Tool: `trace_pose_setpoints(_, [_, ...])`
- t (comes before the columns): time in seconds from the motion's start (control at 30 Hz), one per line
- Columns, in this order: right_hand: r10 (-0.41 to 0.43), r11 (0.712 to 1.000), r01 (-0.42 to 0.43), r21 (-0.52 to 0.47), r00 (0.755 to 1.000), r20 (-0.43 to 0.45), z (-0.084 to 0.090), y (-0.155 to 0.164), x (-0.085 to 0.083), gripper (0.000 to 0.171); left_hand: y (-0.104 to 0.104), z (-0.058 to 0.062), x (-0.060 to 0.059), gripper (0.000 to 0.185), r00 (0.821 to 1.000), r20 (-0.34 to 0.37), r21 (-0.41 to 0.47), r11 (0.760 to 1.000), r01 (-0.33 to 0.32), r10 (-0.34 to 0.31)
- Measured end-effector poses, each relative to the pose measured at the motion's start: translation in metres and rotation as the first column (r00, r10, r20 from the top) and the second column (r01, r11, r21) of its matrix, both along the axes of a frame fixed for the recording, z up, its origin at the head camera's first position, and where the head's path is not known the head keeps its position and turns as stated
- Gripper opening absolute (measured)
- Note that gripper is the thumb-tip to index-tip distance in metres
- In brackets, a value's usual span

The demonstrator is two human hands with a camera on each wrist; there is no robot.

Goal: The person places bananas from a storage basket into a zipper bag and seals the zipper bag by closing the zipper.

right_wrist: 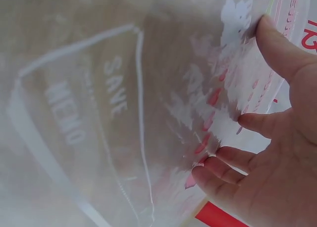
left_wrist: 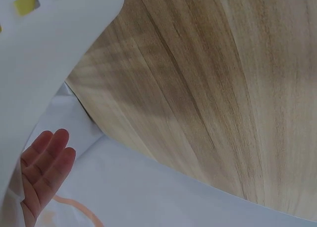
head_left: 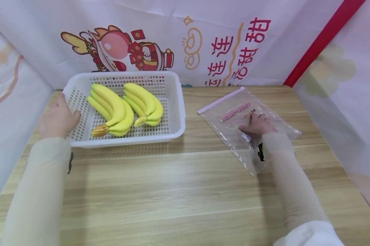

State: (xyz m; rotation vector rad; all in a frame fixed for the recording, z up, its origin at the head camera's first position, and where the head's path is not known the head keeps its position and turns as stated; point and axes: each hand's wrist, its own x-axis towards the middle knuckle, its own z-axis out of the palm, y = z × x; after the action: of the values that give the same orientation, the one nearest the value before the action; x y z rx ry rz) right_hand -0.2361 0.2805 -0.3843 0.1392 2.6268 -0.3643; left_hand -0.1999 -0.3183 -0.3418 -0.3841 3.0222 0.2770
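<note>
My left hand (head_left: 60, 118) is at the left end of a white plastic basket (head_left: 126, 140), thumb over the rim on the inner side. In the left wrist view, three fingers (left_wrist: 52, 162) extend outside the basket's wall (left_wrist: 64, 43), which hides the thumb. Two bunches of bananas (head_left: 114, 109) (head_left: 145, 102) lie in the basket. On the right, my right hand (head_left: 256, 125) rests on a clear zip bag (head_left: 224, 119) with pink lettering. Its thumb and fingertips (right_wrist: 213, 175) touch the bag's film, spread apart.
Both things lie on a wood-grain table (head_left: 160, 191). A white printed cloth (head_left: 191, 41) with a cartoon figure and red characters stands behind it. More cloth walls (head_left: 341, 102) close off the sides, with a red strip (head_left: 323, 41) at the right corner.
</note>
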Motion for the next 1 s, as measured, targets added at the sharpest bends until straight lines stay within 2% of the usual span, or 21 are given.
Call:
trace_pose_setpoints(0.3, [0.026, 0.999, -0.026, -0.021, 0.999, 0.022, -0.001, 0.003, -0.006, 0.092, -0.001, -0.001, 0.000, 0.079, 1.000, -0.011, -0.011, 1.000, -0.002, 0.002])
trace_pose_setpoints(0.63, [0.020, 0.997, -0.017, -0.070, 0.999, 0.048, -0.003, 0.005, -0.011, 0.092, 0.000, -0.001, 0.000, 0.079, 1.000, -0.010, -0.011, 1.000, -0.007, 0.007])
trace_pose_setpoints(1.0, [0.166, 0.976, -0.177, -0.129, 0.982, -0.093, -0.010, 0.009, -0.015, 0.084, 0.001, -0.001, 0.001, 0.079, 1.000, -0.015, -0.005, 1.000, 0.003, -0.003])
